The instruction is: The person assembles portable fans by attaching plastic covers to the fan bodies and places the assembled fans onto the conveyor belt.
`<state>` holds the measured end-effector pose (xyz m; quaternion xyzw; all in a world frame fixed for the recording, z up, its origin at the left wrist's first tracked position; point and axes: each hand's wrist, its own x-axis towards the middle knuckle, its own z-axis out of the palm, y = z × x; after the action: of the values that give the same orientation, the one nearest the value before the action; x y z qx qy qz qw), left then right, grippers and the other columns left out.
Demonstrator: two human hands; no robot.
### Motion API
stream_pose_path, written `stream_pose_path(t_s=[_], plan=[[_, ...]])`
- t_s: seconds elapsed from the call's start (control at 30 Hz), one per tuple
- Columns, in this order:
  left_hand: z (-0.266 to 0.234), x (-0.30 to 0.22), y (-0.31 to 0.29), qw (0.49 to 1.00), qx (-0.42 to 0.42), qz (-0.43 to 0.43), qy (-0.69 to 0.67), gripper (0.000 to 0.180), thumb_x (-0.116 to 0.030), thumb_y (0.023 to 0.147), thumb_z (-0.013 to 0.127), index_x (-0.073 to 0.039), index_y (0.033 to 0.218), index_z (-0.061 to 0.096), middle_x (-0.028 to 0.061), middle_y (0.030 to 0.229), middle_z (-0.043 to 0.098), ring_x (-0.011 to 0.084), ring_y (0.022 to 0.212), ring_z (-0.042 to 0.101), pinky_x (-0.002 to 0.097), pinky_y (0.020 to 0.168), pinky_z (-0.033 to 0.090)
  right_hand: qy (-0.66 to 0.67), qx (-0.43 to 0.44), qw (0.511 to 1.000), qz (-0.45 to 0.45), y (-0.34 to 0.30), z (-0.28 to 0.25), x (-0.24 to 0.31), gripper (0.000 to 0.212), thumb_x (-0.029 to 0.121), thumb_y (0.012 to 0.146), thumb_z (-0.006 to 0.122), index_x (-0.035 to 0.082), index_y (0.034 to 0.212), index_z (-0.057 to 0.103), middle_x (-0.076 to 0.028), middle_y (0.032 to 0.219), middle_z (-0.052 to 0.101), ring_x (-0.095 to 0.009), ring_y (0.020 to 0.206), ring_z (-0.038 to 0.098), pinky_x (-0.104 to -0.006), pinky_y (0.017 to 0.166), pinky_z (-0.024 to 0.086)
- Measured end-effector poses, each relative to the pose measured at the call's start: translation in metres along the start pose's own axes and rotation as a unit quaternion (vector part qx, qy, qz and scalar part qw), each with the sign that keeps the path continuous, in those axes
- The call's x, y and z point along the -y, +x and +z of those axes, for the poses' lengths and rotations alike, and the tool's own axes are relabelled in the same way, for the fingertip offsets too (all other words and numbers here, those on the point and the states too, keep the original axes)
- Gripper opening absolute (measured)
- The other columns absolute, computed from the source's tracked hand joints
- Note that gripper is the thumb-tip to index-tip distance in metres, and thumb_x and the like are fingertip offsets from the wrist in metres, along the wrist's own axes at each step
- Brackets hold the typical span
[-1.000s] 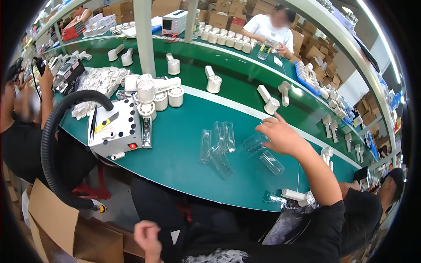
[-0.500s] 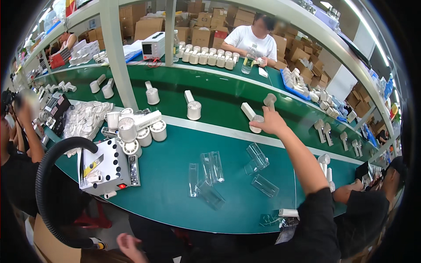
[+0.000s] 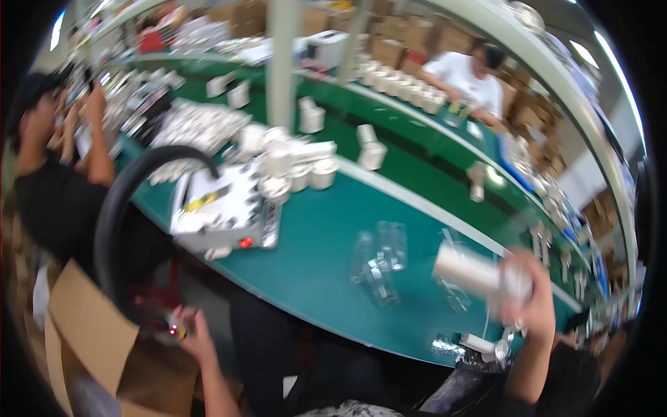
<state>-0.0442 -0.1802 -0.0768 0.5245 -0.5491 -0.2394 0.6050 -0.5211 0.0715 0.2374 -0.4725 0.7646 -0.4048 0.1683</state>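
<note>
Over the right part of the green table, my right hand [image 3: 531, 295] is closed round the round head of a white handheld device [image 3: 469, 271]. Its straight handle points left; motion blurs it. At the lower left, my left hand [image 3: 198, 337] has its fingers closed at the end of a thick black hose [image 3: 114, 229], where a small red light and a yellow band show. The hose arches up to a white box-shaped machine [image 3: 219, 233] with a red lit switch. Clear plastic sleeves [image 3: 379, 260] lie on the table near the right hand.
Several white device heads [image 3: 274, 163] are piled behind the machine, beside a heap of white parts [image 3: 198, 125]. More devices [image 3: 372, 149] stand on the green conveyor belt. An open cardboard box [image 3: 90, 326] sits below left. People work at the left and across the belt.
My right hand has come back from the belt toward me, bringing a white device over the table. My left hand has reached the hose end, which is raised. The whole view has swung.
</note>
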Motion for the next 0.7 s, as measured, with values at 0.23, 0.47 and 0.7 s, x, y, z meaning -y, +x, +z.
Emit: stream_pose_path(t_s=[0.23,0.47,0.7], plan=[[-0.028,-0.01,-0.033,0.734,0.182,-0.428,-0.495,0.06,-0.021,0.083,0.062,0.001,0.136,0.045,0.0225,0.135,0.053,0.0361,0.125,0.053,0.0478,0.103,0.046,0.404,0.26,0.858,0.18,-0.086,0.323,0.005,0.064,0.011,0.07,0.086,0.003,0.125,0.055,-0.009,0.118,0.062,-0.018,0.108,0.061,-0.0348,0.095,0.049],[-0.05,0.005,-0.016,0.654,0.05,-0.341,-0.673,0.091,-0.041,0.071,0.063,0.001,0.147,0.033,0.0203,0.149,0.041,0.0365,0.135,0.044,0.0511,0.114,0.033,0.057,0.166,0.896,-0.408,-0.042,0.464,0.05,0.057,0.006,0.072,0.081,0.003,0.121,0.053,-0.012,0.122,0.061,-0.032,0.115,0.057,-0.04,0.1,0.045],[-0.056,-0.018,0.0,0.667,0.098,-0.299,-0.676,0.087,-0.039,0.073,0.063,0.003,0.144,0.035,0.0197,0.147,0.043,0.0344,0.135,0.043,0.05,0.114,0.032,0.533,0.268,0.769,0.23,-0.035,0.485,0.063,0.053,0.009,0.08,0.078,0.004,0.124,0.049,-0.011,0.114,0.061,-0.02,0.102,0.062,-0.0334,0.088,0.052]])
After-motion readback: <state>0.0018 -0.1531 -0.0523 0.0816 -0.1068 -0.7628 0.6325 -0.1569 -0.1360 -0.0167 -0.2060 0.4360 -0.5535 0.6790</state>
